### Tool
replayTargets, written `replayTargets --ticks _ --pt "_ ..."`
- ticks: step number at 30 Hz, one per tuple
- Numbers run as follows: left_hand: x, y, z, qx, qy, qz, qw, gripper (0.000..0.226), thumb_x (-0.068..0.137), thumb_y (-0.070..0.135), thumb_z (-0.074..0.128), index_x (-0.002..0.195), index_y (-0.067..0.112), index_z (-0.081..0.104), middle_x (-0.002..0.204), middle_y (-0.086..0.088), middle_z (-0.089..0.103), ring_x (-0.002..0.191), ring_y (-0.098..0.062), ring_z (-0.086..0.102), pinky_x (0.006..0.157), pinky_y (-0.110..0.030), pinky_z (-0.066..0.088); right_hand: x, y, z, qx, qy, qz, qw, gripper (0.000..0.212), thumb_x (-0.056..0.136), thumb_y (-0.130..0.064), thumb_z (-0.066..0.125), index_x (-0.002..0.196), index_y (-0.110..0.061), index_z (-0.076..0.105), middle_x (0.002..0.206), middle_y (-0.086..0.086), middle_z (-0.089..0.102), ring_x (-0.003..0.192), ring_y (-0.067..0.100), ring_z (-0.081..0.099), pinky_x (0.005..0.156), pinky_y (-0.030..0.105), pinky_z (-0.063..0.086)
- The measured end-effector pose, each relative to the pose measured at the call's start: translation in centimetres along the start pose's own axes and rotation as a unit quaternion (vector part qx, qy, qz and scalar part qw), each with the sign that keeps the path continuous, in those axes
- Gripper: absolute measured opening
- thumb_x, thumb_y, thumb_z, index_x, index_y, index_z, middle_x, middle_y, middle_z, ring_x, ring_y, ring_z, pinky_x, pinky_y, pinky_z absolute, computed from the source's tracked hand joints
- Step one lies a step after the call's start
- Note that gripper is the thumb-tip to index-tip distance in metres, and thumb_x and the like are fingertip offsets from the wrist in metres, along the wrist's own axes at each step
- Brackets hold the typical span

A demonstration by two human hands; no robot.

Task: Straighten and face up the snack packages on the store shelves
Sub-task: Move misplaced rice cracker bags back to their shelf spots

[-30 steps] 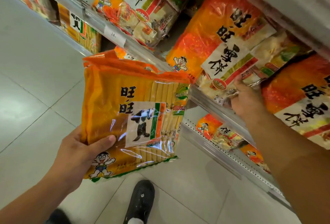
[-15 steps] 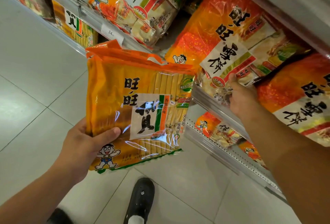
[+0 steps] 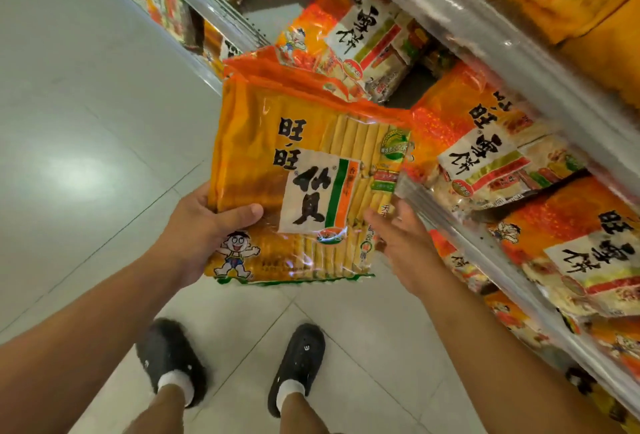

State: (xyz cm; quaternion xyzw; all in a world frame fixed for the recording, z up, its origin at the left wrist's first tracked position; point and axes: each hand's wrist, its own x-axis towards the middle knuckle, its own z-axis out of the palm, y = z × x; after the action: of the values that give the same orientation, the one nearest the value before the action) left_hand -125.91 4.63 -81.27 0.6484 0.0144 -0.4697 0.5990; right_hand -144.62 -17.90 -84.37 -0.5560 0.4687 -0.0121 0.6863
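I hold the yellow cracker bag point(image 3: 304, 187) out in front of the shelf rail point(image 3: 450, 225), my left hand point(image 3: 204, 225) clamped on its lower corner, label facing me to check it; my right hand point(image 3: 398, 239), fingers spread, steadies its other edge.

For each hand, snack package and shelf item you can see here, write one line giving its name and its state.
Left hand: grips the yellow package, thumb across its front.
Right hand: open, fingers at the package's right edge.
Yellow package: held off the shelf, front facing up.
Orange packages: lying tilted on the shelf, fronts showing.
Shelf rail: fixed, in front of the orange packages.
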Motion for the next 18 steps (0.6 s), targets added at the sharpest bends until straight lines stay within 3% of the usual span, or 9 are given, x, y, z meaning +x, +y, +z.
replayTargets --ticks 2,4,8,11,18 --pt "-0.8 2.0 -2.9 -0.018 0.002 -0.005 1.000 0.077 0.041 0.047 0.095 0.110 0.030 0.066 0.107 -0.007 0.074 0.091 -0.034 0.073 0.067 -0.045 0.060 -0.1 -2.6 2.4 -0.012 -0.011 -0.015 1.000 0.047 0.078 -0.023 0.079 0.121 -0.028 0.060 0.104 -0.004 0.075 0.092 0.014 0.072 0.074 0.034 0.052" --pt "-1.6 3.8 -6.2 -0.022 0.012 -0.009 1.000 0.080 0.043 0.047 0.094 0.115 0.027 0.064 0.108 -0.007 0.074 0.092 -0.034 0.072 0.069 -0.047 0.060 -0.5 -5.2 5.4 -0.033 -0.017 -0.025 0.999 0.039 0.078 -0.015 0.079 0.111 -0.031 0.066 0.103 0.001 0.075 0.094 0.021 0.072 0.081 0.043 0.054" --pt "-3.4 7.8 -13.5 -0.028 0.047 -0.018 0.998 0.084 0.049 0.051 0.091 0.121 0.024 0.058 0.105 -0.003 0.075 0.089 -0.030 0.074 0.068 -0.044 0.060 -2.0 -11.2 13.4 -0.060 -0.028 -0.039 0.997 0.037 0.075 -0.011 0.080 0.097 -0.040 0.072 0.099 -0.001 0.076 0.094 0.021 0.073 0.081 0.037 0.057" --pt "-4.8 11.3 -19.3 -0.020 0.078 -0.001 0.997 0.087 0.044 0.061 0.089 0.118 0.030 0.055 0.104 0.000 0.074 0.085 -0.023 0.074 0.067 -0.043 0.061 -2.6 -15.4 19.9 -0.072 -0.040 -0.048 0.995 0.035 0.072 -0.013 0.082 0.101 -0.029 0.072 0.099 -0.002 0.076 0.095 0.020 0.072 0.083 0.038 0.057" --pt "-5.2 20.2 -31.0 0.024 0.099 0.049 0.994 0.077 0.059 0.042 0.082 0.125 0.033 0.045 0.114 0.004 0.065 0.086 -0.017 0.073 0.059 -0.030 0.059 -3.0 -23.8 32.6 -0.072 -0.044 -0.089 0.992 0.030 0.078 -0.007 0.078 0.102 -0.021 0.068 0.097 -0.003 0.076 0.091 0.016 0.073 0.080 0.036 0.056"
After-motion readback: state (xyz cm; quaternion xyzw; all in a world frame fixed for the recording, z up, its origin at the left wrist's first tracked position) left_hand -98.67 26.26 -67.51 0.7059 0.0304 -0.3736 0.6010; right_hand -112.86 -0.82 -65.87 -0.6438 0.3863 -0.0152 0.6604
